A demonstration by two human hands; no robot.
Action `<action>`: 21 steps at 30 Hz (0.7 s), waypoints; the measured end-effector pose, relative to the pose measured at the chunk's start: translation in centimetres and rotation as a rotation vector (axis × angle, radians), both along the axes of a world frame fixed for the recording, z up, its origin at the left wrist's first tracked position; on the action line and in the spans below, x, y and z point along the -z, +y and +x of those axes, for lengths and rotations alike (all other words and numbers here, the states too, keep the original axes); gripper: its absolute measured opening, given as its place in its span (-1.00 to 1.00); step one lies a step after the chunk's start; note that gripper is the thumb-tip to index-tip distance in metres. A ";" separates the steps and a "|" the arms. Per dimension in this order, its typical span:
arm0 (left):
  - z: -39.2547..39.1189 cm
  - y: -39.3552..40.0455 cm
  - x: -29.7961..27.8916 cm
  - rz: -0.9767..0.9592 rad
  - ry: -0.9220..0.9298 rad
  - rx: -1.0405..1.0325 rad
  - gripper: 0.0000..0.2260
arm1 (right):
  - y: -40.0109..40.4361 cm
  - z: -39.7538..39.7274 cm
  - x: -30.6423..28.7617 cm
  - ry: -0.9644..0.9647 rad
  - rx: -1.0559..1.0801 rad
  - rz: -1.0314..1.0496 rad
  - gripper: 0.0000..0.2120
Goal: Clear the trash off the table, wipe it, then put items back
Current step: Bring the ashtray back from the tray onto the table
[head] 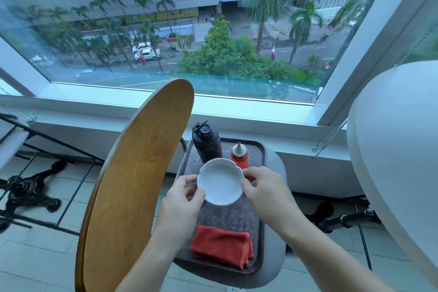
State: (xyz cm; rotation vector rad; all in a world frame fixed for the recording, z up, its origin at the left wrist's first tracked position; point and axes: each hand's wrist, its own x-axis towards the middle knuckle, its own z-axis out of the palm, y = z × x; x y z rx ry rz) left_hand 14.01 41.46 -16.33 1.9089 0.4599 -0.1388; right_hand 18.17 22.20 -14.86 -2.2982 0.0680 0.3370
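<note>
1. In the middle of the frame, the fingers (246, 184) of the right hand (265, 191) pinch the right rim of a small white dish (220, 181).
2. The fingers of the left hand (182, 198) are curled on the left rim of the same dish, with the thumb on top.
3. The white dish is held up in the air between both hands, tilted a bit toward the camera. It has a small notch in its upper right rim.
4. Under the dish is a dark brown tray (259, 239). The tray lies on a grey seat (276, 265).
5. On the near end of the tray, lower middle of the frame, lies a folded red cloth (221, 245).
6. On the far end of the tray stands a black bottle (206, 142). Just to its right stands a red squeeze bottle (239, 155) with a white pointed tip.
7. To the left of the tray is a round wooden tabletop (139, 178), tipped up on its edge.
8. On the right edge of the frame is a big white round shape (398, 140).
9. Across the top is a wide window (166, 31) with palm trees, cars and a street far below.
</note>
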 end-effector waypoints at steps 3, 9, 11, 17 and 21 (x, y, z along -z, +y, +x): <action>-0.1 -1.0 -3.3 0.017 -0.050 0.037 -0.83 | -1.4 -0.6 -3.4 -0.058 -0.009 -0.021 -0.76; -0.4 -3.4 -9.1 0.025 -0.146 0.117 -0.86 | -4.2 -1.8 -8.8 -0.194 0.031 -0.053 -0.74; -0.4 -4.1 -10.5 0.001 -0.173 0.142 -0.86 | -5.2 -2.1 -10.2 -0.219 0.039 -0.051 -0.74; -0.2 -7.0 -13.6 -0.039 -0.238 0.248 -0.81 | -8.8 -3.3 -13.7 -0.275 0.111 -0.014 -0.73; 0.0 -9.5 -15.1 -0.047 -0.259 0.307 -0.82 | -11.5 -4.2 -15.5 -0.289 0.166 0.005 -0.73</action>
